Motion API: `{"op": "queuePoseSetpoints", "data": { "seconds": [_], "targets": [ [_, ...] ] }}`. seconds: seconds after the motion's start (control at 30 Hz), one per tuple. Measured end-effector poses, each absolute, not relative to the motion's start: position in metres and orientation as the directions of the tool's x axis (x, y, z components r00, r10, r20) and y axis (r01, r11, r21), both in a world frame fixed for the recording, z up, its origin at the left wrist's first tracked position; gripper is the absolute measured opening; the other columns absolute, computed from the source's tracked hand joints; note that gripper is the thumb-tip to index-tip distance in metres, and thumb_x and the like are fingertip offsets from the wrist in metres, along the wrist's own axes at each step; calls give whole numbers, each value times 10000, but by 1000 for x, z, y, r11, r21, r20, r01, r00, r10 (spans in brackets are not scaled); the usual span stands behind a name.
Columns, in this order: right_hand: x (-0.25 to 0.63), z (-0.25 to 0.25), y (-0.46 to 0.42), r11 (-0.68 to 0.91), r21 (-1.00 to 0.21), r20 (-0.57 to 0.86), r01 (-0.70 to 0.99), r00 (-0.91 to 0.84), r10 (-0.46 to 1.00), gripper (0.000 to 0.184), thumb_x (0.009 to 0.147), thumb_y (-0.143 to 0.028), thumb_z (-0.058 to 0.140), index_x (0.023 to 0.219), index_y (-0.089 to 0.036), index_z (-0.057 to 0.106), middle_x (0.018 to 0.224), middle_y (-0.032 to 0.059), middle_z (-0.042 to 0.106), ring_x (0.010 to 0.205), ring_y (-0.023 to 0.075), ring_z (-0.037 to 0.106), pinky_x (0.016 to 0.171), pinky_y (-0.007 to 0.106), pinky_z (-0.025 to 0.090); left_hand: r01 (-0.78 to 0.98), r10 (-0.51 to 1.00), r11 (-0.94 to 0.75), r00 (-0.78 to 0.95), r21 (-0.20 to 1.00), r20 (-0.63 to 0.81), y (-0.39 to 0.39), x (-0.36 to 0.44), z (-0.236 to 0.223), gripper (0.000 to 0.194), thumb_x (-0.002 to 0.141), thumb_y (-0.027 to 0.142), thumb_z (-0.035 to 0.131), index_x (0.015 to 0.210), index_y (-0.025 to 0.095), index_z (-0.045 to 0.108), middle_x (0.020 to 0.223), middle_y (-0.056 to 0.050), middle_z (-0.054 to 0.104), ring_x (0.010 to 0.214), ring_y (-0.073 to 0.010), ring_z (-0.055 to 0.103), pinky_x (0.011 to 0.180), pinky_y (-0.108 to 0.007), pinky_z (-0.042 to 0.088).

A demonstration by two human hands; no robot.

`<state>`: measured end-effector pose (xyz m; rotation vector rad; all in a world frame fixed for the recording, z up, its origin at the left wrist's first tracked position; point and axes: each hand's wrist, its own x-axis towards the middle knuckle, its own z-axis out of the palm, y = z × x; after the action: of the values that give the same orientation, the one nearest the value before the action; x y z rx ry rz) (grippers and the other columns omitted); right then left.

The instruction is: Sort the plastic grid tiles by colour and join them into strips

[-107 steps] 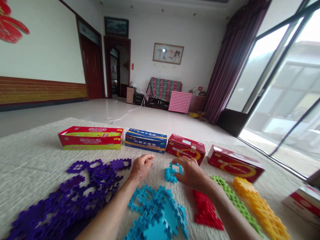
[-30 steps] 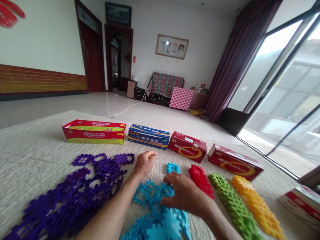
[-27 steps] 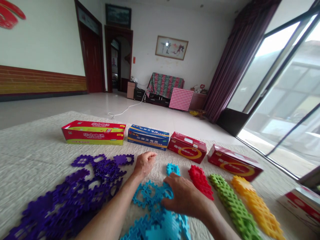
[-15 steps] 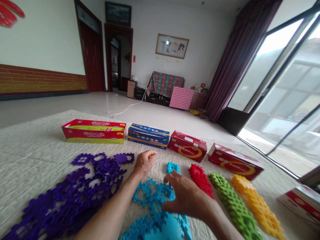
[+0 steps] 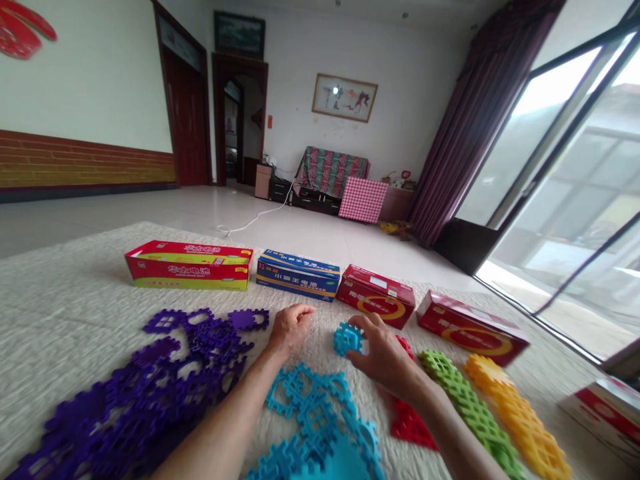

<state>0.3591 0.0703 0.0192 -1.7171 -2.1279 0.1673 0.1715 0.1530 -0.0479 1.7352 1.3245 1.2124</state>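
Note:
My right hand (image 5: 384, 357) pinches a small blue interlocking tile (image 5: 347, 339) just in front of the blue box (image 5: 298, 276). My left hand (image 5: 291, 328) rests on the cream mat (image 5: 65, 313) beside it, fingers curled, holding nothing I can see. A loose heap of blue tiles (image 5: 317, 421) lies near me between my forearms. Purple tiles (image 5: 165, 377) spread out on the left. Red tiles (image 5: 411, 421) are partly hidden under my right wrist.
A row of boxes stands across the mat: a red and yellow box (image 5: 189, 265), the blue box, and two red boxes (image 5: 375, 303) (image 5: 470, 325). Green tiles (image 5: 463, 400) and yellow tiles (image 5: 520, 417) lie in strips at the right. Another box (image 5: 603, 413) sits at the far right.
My right hand left the blue heap and moved forward to the small blue tile by the boxes, closing on it. My left hand stayed put.

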Motion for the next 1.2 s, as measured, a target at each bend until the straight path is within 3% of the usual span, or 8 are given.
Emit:
{"op": "queuePoseSetpoints", "data": {
  "seconds": [0.33, 0.53, 0.67, 0.87, 0.93, 1.03, 1.13, 1.2],
  "targets": [
    [367, 4, 78, 300, -298, 285, 906, -215, 934, 426, 691, -100, 615, 1114, -130, 574, 1107, 118, 548, 1033, 234, 553, 869, 356, 459, 383, 948, -316, 80, 868, 309, 154, 171, -51, 230, 794, 163, 542, 914, 181, 737, 826, -33, 754, 780, -166, 699, 758, -246, 535],
    [338, 26, 53, 365, -358, 184, 860, -318, 930, 224, 759, -146, 586, 970, -180, 652, 906, 47, 620, 786, 164, 589, 744, 301, 454, 324, 956, -288, 53, 901, 287, 159, 171, -57, 249, 795, 188, 529, 951, 184, 723, 850, -32, 755, 764, -157, 705, 680, -226, 540],
    [306, 24, 35, 403, -457, 118, 793, -395, 911, 307, 764, -215, 620, 1071, -209, 639, 1031, 58, 631, 889, 183, 601, 788, 301, 455, 277, 960, -276, 45, 920, 275, 162, 172, -61, 261, 803, 174, 508, 967, 167, 711, 804, -26, 746, 695, -138, 699, 643, -222, 536],
    [292, 8, 27, 403, -403, 70, 821, -412, 909, 413, 665, -304, 726, 1047, -182, 627, 1043, 78, 613, 968, 234, 565, 838, 335, 448, 264, 962, -271, 42, 926, 270, 160, 173, -59, 264, 796, 181, 514, 967, 161, 715, 837, -39, 748, 703, -142, 701, 636, -223, 536],
    [293, 8, 28, 421, -385, 76, 821, -427, 901, 364, 695, -263, 689, 1043, -179, 623, 1033, 79, 617, 972, 225, 567, 848, 322, 441, 270, 962, -272, 40, 923, 272, 160, 173, -58, 261, 790, 182, 520, 959, 162, 718, 843, -43, 749, 713, -146, 702, 639, -223, 536],
    [294, 14, 30, 433, -356, 61, 828, -441, 895, 141, 826, -245, 560, 929, -181, 632, 928, 70, 648, 888, 199, 597, 783, 294, 433, 265, 964, -265, 36, 927, 265, 160, 173, -58, 254, 785, 183, 528, 951, 156, 718, 845, -49, 749, 716, -149, 704, 637, -225, 537],
    [295, 22, 33, 373, -373, 51, 849, -383, 922, 221, 928, -239, 409, 886, -182, 618, 771, 49, 653, 730, 172, 612, 655, 269, 404, 248, 969, -245, 42, 937, 242, 161, 173, -58, 251, 794, 194, 529, 958, 157, 716, 792, -36, 745, 696, -148, 704, 623, -223, 534],
    [296, 24, 35, 326, -426, 69, 844, -329, 942, 242, 932, -223, 394, 1062, -177, 594, 769, 46, 665, 720, 175, 627, 645, 269, 402, 250, 971, -240, 46, 938, 236, 161, 173, -58, 246, 799, 198, 533, 962, 160, 714, 751, -22, 739, 688, -145, 703, 624, -220, 533]
  ]
}}
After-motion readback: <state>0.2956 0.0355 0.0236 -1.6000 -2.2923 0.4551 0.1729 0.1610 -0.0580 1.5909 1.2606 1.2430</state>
